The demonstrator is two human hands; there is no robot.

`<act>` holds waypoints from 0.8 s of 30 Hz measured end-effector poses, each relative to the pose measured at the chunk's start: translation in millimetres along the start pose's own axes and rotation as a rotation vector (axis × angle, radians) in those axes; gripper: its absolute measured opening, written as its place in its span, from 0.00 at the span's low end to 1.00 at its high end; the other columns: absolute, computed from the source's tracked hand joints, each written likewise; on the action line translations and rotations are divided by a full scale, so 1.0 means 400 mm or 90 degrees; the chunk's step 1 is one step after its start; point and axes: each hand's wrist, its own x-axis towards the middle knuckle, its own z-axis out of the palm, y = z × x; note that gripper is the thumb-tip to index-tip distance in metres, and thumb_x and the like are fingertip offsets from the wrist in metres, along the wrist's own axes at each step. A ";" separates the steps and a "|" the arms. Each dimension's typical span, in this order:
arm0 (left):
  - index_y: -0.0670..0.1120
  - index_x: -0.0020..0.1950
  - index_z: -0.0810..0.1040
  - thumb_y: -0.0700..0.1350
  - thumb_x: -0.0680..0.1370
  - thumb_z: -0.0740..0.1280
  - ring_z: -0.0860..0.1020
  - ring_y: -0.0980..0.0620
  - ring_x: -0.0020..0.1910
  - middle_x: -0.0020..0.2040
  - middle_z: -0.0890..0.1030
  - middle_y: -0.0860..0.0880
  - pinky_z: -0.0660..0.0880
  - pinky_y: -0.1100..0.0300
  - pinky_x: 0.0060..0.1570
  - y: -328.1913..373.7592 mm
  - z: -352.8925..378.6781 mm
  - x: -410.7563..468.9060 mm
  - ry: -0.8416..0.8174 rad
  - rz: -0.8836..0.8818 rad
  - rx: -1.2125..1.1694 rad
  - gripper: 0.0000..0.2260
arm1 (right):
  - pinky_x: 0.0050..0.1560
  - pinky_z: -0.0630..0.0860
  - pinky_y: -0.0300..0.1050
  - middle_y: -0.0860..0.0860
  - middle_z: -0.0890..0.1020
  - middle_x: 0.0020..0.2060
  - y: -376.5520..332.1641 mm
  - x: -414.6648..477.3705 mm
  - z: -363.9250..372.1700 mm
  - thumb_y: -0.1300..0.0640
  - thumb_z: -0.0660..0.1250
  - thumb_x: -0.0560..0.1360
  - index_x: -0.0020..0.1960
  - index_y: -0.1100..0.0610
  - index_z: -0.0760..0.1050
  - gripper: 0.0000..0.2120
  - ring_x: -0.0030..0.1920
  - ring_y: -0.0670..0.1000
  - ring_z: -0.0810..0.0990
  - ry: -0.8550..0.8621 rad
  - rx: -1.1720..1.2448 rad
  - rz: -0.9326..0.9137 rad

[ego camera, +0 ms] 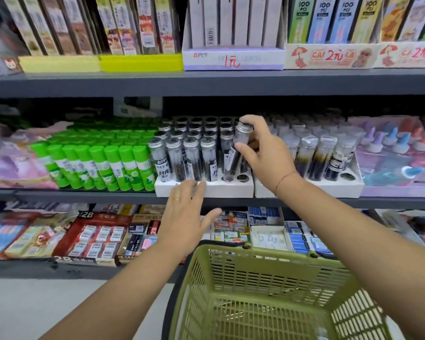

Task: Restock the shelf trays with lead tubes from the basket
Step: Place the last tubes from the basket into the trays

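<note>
1 lead tube (231, 160) is gripped by the right hand (258, 153), fingers curled round its silver cap and body. It is held tilted, base at a front-row hole of the white tray (228, 188). The left hand (184, 212) is laid flat, fingers straight, on the tray's front edge. A green basket (255, 278) is seen below the tray.

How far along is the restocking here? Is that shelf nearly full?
Mostly done: the left tray is nearly full. In hand: the right hand grips one tube, tilted, its foot at a front-row hole, while the left hand touches the tray's front. Left: one empty hole beside it and another hole in the right tray. The visible part of the basket shows no tubes.
</note>
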 end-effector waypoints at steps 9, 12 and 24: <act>0.42 0.71 0.70 0.64 0.78 0.49 0.69 0.41 0.64 0.64 0.73 0.40 0.70 0.46 0.64 -0.002 0.013 0.002 0.006 0.004 0.014 0.33 | 0.43 0.77 0.55 0.57 0.79 0.40 -0.011 0.023 0.021 0.54 0.62 0.78 0.67 0.50 0.63 0.19 0.39 0.56 0.78 -0.005 -0.036 -0.056; 0.42 0.71 0.69 0.64 0.78 0.48 0.69 0.41 0.64 0.65 0.72 0.40 0.69 0.46 0.65 -0.004 0.015 0.003 0.007 0.008 0.009 0.33 | 0.43 0.77 0.56 0.58 0.79 0.41 -0.012 0.031 0.021 0.54 0.63 0.78 0.66 0.50 0.64 0.18 0.38 0.56 0.78 -0.011 -0.035 -0.059; 0.42 0.72 0.68 0.65 0.78 0.46 0.69 0.40 0.66 0.65 0.72 0.40 0.67 0.46 0.66 -0.009 0.024 0.004 0.013 0.019 -0.003 0.35 | 0.42 0.77 0.55 0.58 0.79 0.39 -0.008 0.035 0.031 0.55 0.64 0.77 0.64 0.51 0.66 0.17 0.36 0.56 0.77 -0.031 -0.036 -0.058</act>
